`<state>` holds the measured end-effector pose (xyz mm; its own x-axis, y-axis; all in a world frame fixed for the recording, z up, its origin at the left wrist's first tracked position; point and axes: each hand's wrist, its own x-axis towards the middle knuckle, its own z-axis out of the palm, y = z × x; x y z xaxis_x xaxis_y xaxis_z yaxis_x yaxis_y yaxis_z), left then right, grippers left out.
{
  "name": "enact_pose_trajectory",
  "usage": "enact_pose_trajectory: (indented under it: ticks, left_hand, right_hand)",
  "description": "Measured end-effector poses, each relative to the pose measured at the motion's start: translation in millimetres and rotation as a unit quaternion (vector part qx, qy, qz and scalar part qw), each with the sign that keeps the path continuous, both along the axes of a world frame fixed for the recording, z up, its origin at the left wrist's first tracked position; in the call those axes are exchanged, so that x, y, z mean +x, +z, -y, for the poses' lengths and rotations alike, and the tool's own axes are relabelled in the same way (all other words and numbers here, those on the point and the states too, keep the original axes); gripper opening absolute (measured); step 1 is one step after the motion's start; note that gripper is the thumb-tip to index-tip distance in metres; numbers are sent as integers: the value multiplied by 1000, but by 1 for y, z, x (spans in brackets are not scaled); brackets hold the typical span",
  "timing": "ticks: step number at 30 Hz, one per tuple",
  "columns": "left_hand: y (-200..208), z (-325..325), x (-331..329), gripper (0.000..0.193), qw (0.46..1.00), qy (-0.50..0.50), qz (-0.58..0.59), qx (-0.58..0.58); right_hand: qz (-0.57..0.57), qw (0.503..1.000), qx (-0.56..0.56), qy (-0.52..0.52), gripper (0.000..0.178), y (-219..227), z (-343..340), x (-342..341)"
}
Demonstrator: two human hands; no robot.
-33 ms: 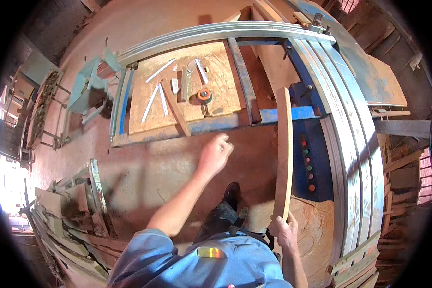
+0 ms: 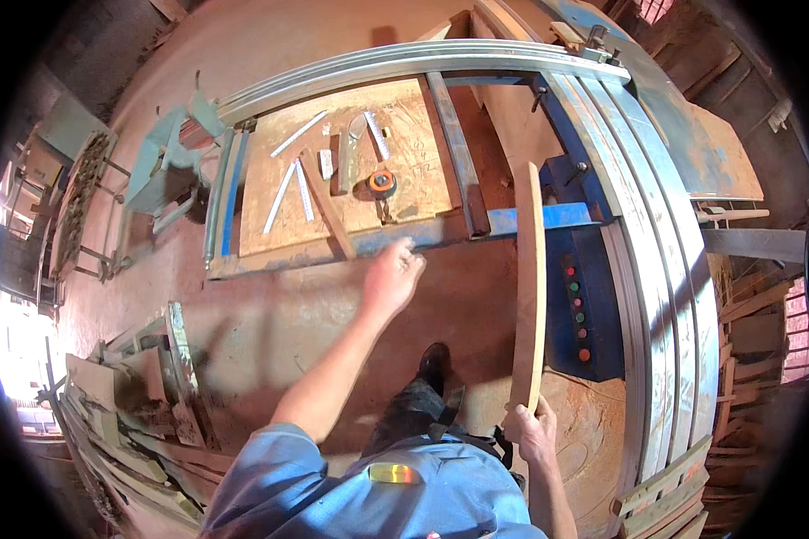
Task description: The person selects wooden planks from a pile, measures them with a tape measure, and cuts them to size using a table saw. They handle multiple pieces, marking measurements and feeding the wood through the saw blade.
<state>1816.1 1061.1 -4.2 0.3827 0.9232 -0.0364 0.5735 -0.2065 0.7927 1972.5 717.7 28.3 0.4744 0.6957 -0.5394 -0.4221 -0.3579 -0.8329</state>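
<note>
Head view shows my left hand [image 2: 394, 277], curled, contents unclear, now nearer the counter [image 2: 422, 196] and tape measure [image 2: 382, 184], while my right hand [image 2: 535, 433] alone grips the wooden slat [image 2: 528, 296] pointing toward the blue frame [image 2: 562, 216].

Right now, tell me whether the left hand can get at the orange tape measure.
Likely yes: the left hand looks empty, and the orange tape measure lies uncovered on the wooden board, with only the blue frame edge between them.

A plywood panel [image 2: 418, 193] bears white strips [image 2: 298, 134]; an orange-and-black tape measure [image 2: 382, 184]; a thin wooden slat [image 2: 327, 206].
</note>
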Motion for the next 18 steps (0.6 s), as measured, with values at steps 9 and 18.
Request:
enact_pose_trajectory:
  ticks: [9, 18]
  left_hand:
    - [13, -192, 33, 45, 979, 71, -177, 77]
    - [-14, -284, 77, 50, 954, 190, -232, 1]
  right_hand:
    - [-20, 998, 26, 46, 57, 16, -111, 27]
    - [18, 991, 11, 131, 62, 17, -147, 74]
